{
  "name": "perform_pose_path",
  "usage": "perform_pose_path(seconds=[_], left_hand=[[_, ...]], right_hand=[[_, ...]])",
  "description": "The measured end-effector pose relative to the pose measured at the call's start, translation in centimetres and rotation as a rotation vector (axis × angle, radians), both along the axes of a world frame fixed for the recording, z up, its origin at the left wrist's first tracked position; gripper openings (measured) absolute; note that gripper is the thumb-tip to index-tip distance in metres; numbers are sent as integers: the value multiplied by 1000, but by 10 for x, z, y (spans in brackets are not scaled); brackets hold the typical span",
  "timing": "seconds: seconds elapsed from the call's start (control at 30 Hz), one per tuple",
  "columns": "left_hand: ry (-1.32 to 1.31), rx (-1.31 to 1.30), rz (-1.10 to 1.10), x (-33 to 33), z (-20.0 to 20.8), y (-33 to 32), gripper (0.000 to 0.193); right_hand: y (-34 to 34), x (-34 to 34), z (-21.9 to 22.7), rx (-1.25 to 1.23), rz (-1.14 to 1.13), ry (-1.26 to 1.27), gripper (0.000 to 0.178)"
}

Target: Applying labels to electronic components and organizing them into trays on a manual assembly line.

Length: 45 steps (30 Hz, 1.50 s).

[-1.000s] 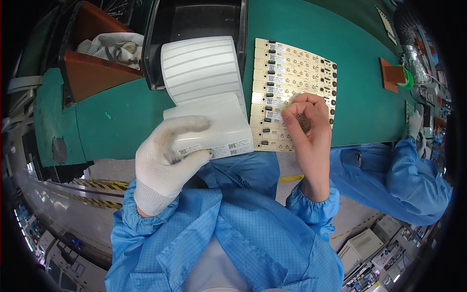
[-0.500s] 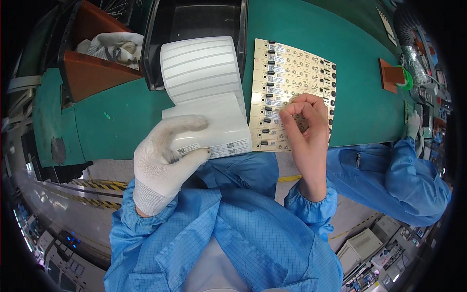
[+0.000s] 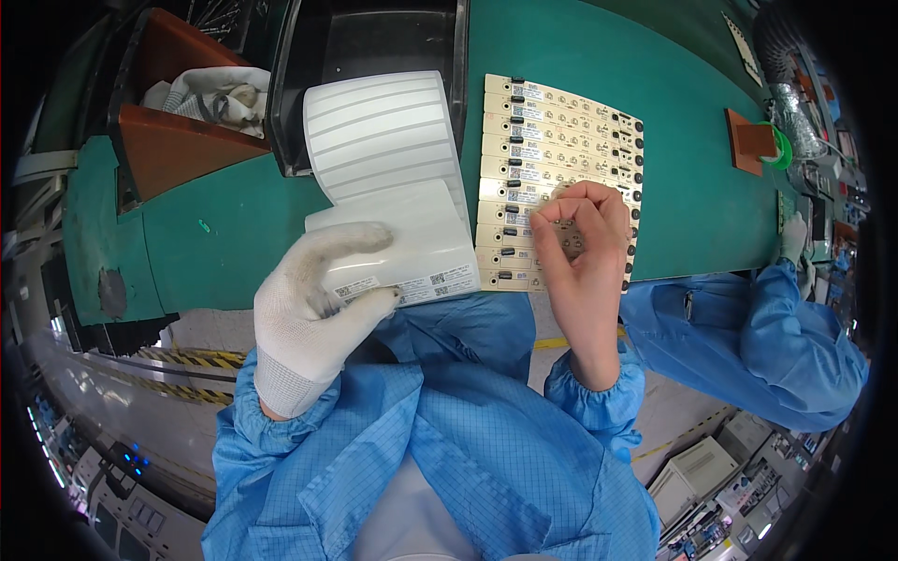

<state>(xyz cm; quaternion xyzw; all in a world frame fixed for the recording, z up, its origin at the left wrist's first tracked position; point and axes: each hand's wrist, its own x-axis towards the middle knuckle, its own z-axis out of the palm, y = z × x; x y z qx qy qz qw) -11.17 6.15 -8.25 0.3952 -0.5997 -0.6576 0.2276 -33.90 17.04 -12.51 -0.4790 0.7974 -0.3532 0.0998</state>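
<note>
My left hand (image 3: 304, 313), in a white knitted glove, grips the loose end of a label strip (image 3: 412, 234). Its thumb lies at the near edge beside several small printed labels, with the fingers on the glossy backing. The strip runs back to a roll of white labels (image 3: 379, 122). My bare right hand (image 3: 591, 248) is over a panel of cream circuit boards (image 3: 552, 122) laid side by side. Its thumb and forefinger are pinched together close to a board's printed label; whatever is between them is too small to make out. The palm hides part of the lower boards.
A black tray (image 3: 369, 42) stands behind the label roll. Left of it, an orange-brown bin (image 3: 187, 154) holds crumpled gloves (image 3: 229, 93). On the green mat (image 3: 683, 168), a brown block (image 3: 748, 145) and a green ring sit far right. A blue-sleeved person (image 3: 795, 337) works at the right.
The whole view has shifted slightly, moving the boards and roll a little to the left. My right fingertips are very slightly nearer to me; my left hand keeps its grip on the strip.
</note>
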Motion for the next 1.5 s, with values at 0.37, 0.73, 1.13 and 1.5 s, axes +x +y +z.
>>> perform_pose_path(seconds=[0.37,0.73,1.13,1.5], left_hand=[[90,-69,-16,3,-6,-2,49],[294,-65,44,11,-14,-5,44],[65,130,6,6,1,2,39],[18,105,-51,4,6,1,38]], right_hand=[[13,21,-2,57,29,494,20],[23,25,-4,113,65,546,33],[-6,42,45,-253,388,-49,30],[-22,71,24,-428,428,410,34]])
